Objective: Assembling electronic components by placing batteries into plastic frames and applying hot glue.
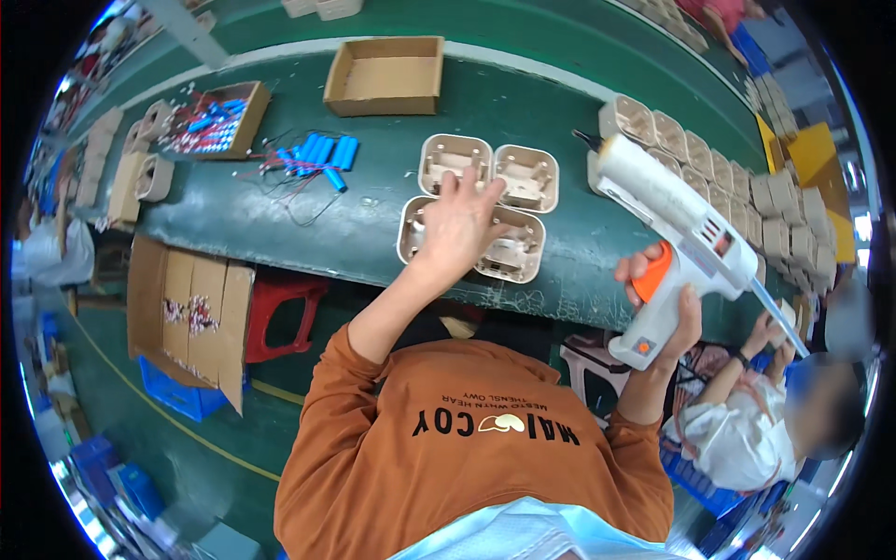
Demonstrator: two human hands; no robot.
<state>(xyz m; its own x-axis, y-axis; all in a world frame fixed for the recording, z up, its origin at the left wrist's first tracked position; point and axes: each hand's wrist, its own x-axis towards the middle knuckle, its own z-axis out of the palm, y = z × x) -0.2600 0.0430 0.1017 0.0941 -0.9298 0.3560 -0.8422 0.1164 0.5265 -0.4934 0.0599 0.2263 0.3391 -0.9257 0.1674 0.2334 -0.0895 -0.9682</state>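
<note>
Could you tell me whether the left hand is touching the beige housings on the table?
Touching: the head view shows the left hand lying on the beige housings, its fingers spread across them.

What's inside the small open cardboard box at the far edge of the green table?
The cardboard box shows only its bare brown floor; no items appear inside. The strip just behind its near wall is hidden from view.

empty cardboard box, blue cylinders, perhaps batteries
</note>
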